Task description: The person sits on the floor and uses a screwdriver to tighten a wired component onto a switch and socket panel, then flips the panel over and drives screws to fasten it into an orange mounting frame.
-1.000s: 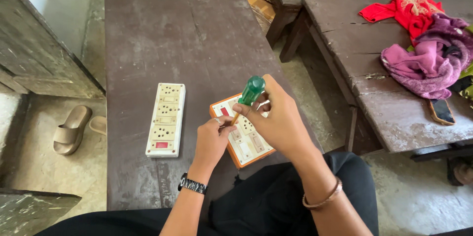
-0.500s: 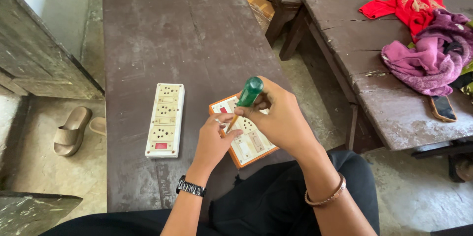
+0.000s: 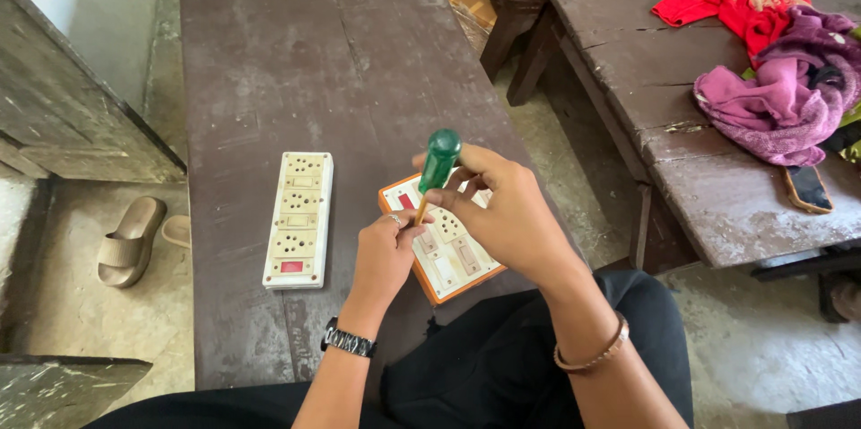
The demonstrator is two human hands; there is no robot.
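Note:
My right hand [image 3: 507, 214] grips a screwdriver with a green handle [image 3: 439, 160], held upright with its tip down on an orange-edged white switch board [image 3: 453, 259]. That board lies on the dark wooden bench [image 3: 305, 70] in front of me. My left hand [image 3: 384, 254], wearing a ring and a wrist watch, rests on the board's left edge right by the screwdriver tip, fingers curled against it. A cream extension board with several sockets [image 3: 299, 218] lies flat to the left, apart from both hands.
A second wooden table [image 3: 682, 151] at the right carries a red cloth [image 3: 740, 3], a purple cloth [image 3: 789, 93] and a phone [image 3: 807, 187]. A sandal [image 3: 130, 241] lies on the concrete floor at the left. My black-clothed lap fills the bottom.
The hands and screwdriver stay on the switch board. The green handle has shifted slightly, as if turned, and my left hand has edged closer to the tip.

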